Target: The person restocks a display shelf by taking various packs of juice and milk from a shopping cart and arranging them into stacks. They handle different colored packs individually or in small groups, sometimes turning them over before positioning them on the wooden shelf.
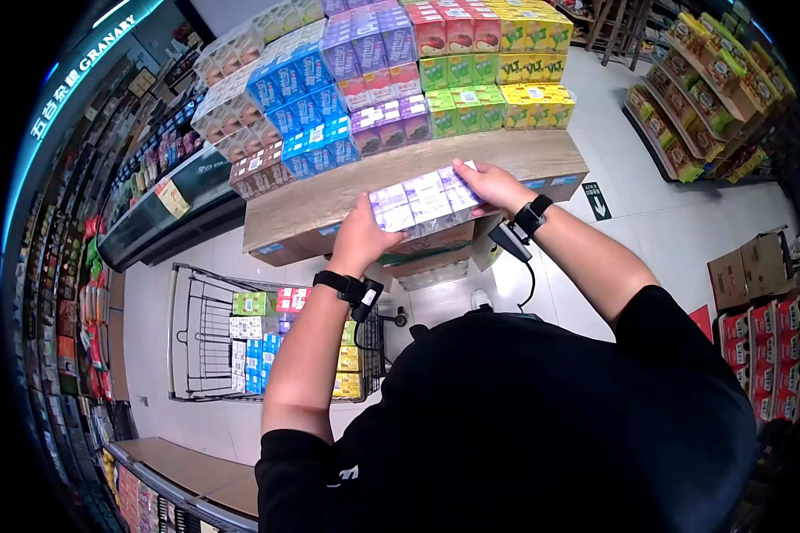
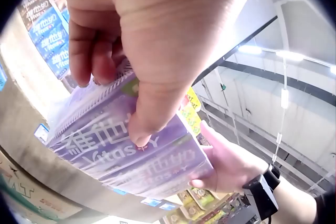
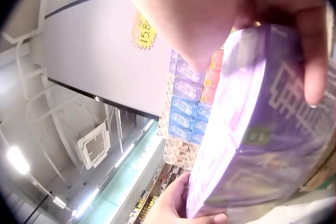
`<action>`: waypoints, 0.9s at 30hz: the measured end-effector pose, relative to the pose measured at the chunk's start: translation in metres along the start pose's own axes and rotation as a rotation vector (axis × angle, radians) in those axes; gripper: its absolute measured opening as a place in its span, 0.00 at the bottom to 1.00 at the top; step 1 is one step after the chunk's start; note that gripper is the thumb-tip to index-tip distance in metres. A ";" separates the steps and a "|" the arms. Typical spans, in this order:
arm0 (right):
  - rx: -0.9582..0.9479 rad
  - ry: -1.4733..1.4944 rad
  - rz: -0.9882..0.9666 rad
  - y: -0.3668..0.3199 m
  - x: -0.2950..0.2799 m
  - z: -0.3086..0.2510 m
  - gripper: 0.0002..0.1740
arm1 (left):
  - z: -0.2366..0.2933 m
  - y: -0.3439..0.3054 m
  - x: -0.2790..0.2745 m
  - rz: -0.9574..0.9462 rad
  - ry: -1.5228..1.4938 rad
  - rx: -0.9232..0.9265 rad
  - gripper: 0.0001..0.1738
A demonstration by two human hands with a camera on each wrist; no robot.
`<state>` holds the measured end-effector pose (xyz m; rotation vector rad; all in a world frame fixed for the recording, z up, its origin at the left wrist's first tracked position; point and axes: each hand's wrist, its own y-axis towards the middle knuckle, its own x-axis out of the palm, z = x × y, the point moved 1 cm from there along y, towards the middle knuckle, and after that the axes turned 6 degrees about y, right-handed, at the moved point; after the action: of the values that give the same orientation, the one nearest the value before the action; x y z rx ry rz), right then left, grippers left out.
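A purple, plastic-wrapped multipack of drink cartons (image 1: 425,199) is held up in front of the body, over the near edge of a wooden display stand (image 1: 298,206). My left hand (image 1: 363,238) grips its left end; in the left wrist view the thumb presses a face lettered "Vitasoy" and the other fingers curl over the end. At the opposite end my right hand (image 1: 498,188) grips the pack, fingers bent round its edge in the right wrist view. Stacked carton packs in purple (image 1: 389,124), blue (image 1: 320,147), green (image 1: 467,111) and yellow (image 1: 540,105) stand behind it.
A wire shopping cart (image 1: 206,306) holding several coloured carton packs stands at lower left. A chilled case (image 1: 164,213) lies beyond it. Snack shelves (image 1: 716,98) rise at the far right, with an opened cardboard box (image 1: 745,271) nearer.
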<state>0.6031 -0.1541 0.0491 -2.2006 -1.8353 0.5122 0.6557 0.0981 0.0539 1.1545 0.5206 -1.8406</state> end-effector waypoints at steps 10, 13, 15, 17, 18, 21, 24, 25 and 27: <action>0.048 0.105 0.004 0.095 -0.093 0.017 0.37 | 0.019 0.132 0.061 -0.118 -0.011 0.028 0.53; 0.071 0.130 -0.008 0.126 -0.103 0.017 0.36 | 0.001 0.164 0.085 -0.108 -0.057 0.027 0.53; 0.088 0.165 -0.016 0.144 -0.102 0.016 0.35 | -0.012 0.174 0.095 -0.106 -0.096 -0.018 0.53; 0.102 0.129 -0.059 0.165 -0.101 0.016 0.34 | -0.022 0.184 0.093 -0.088 -0.127 -0.065 0.53; 0.109 0.103 -0.081 0.172 -0.098 0.015 0.33 | -0.027 0.188 0.091 -0.089 -0.103 -0.076 0.53; 0.077 0.156 -0.216 0.188 -0.084 0.007 0.31 | -0.039 0.189 0.077 -0.114 -0.109 -0.163 0.53; -0.006 0.144 -0.290 0.203 -0.067 0.003 0.27 | -0.050 0.182 0.068 -0.082 -0.171 -0.223 0.50; -0.073 0.122 -0.328 0.211 -0.061 0.003 0.26 | -0.057 0.180 0.065 -0.027 -0.202 -0.218 0.46; -0.060 0.188 -0.377 0.220 -0.049 0.003 0.25 | -0.089 0.174 0.077 0.030 -0.255 -0.249 0.44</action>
<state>0.7925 -0.2439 -0.0343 -1.7969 -2.1099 0.1716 0.8329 0.0350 -0.0387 0.7458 0.5627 -1.8055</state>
